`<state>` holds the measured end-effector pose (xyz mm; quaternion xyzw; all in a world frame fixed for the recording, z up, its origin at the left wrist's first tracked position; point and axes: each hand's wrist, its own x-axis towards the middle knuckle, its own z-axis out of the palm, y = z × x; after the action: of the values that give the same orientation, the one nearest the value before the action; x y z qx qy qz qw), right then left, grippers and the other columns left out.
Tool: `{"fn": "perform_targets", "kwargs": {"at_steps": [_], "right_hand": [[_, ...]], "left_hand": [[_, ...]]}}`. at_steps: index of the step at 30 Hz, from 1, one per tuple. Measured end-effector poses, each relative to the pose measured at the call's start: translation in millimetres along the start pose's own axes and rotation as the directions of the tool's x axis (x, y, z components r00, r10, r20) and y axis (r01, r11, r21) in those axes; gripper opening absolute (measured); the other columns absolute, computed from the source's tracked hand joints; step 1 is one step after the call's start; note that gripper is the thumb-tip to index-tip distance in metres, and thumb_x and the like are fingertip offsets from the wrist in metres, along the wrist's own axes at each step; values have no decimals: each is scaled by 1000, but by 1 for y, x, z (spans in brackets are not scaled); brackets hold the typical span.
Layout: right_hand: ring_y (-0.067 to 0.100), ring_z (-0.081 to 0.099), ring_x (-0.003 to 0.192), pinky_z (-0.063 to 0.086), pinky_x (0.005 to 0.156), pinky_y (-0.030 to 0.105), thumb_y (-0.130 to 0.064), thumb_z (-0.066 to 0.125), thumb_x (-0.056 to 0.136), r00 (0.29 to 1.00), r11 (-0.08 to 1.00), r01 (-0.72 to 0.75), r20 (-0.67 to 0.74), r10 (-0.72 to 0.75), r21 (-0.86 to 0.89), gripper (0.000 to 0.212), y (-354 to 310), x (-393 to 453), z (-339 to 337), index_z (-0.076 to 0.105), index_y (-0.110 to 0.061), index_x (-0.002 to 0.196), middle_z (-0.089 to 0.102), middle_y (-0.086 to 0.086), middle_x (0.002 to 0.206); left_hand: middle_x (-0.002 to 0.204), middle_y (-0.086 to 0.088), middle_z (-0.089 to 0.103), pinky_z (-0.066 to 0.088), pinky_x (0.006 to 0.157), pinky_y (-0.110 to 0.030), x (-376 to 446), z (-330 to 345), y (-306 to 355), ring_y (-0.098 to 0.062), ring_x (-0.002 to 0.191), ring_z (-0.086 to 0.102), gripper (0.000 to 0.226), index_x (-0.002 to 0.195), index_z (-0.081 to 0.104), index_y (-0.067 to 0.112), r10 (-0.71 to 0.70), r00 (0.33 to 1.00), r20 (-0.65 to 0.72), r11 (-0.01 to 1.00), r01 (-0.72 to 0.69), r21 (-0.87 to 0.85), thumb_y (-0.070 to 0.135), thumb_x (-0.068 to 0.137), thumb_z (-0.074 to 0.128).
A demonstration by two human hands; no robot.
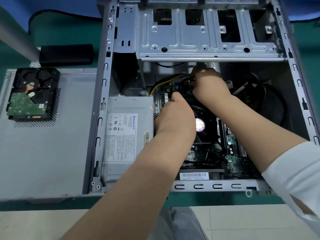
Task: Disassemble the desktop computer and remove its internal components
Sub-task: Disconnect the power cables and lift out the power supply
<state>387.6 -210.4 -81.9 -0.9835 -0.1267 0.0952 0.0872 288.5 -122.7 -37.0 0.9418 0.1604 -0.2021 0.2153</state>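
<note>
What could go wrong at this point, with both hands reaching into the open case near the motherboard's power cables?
1. The right hand seems to grip the plug of the yellow and black cables; pulling on the wires could damage the connector.
2. The left hand presses near the motherboard beside the CPU fan; a slip could knock components.
3. The forearms cross the case's metal edge, which might scrape skin.
</note>
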Motion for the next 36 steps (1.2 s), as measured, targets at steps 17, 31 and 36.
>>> {"fn": "perform_targets", "kwargs": {"at_steps": [17,31,36], "right_hand": [[37,57,99,36,67,31,-3,53,86,999,995,38,-20,-40,-93,23,-9,-3,-2,55,1,108,59,23,108],[38,55,101,37,68,32,-7,49,86,997,997,61,-47,-63,-42,26,-4,0,0,54,-1,111,58,24,108],[38,55,101,36,67,31,-5,51,84,999,999,21,-44,-22,-32,27,-9,1,0,55,0,110,58,24,108]], "left_hand": [[114,-15,57,27,50,-30,5,2,1,-22,81,42,32,126,28,6,-16,1000,21,1000,17,-14,8,97,40],[115,-15,55,20,44,-29,3,0,0,-22,81,40,34,125,29,6,-20,1000,21,999,21,-28,4,94,42],[116,-15,56,25,48,-30,4,1,1,-23,84,44,30,125,30,6,-18,1000,23,1000,18,-22,8,96,41]]}}
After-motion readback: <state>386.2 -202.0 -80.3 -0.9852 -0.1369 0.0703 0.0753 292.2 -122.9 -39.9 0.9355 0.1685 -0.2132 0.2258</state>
